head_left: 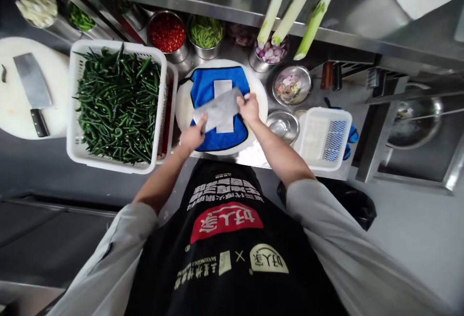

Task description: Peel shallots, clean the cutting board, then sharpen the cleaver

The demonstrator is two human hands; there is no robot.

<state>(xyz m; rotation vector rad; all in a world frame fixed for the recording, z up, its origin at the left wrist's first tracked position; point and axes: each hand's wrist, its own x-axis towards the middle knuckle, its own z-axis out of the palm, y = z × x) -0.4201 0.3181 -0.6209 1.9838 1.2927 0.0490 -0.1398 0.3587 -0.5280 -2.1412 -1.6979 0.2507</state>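
My left hand (193, 137) and my right hand (249, 108) are both closed on opposite ends of a thin greyish-white sheet (221, 107), perhaps a paper towel; its material is not certain. They hold it slanted, the right end further from me. Beneath it lies a white rectangular piece (224, 125), partly covered by the sheet, on a blue cloth (203, 84) with dark edging. The cloth is spread over a round white cutting board (258, 86).
Left stand a white basket of green chillies (118, 106) and a cleaver (33, 79) on another board. Behind are tins of chopped red chillies (166, 32), green pieces (206, 32) and shallots (271, 54). Leeks (315, 28) overhang the shelf. Right are metal bowls (282, 127) and a white basket (314, 138).
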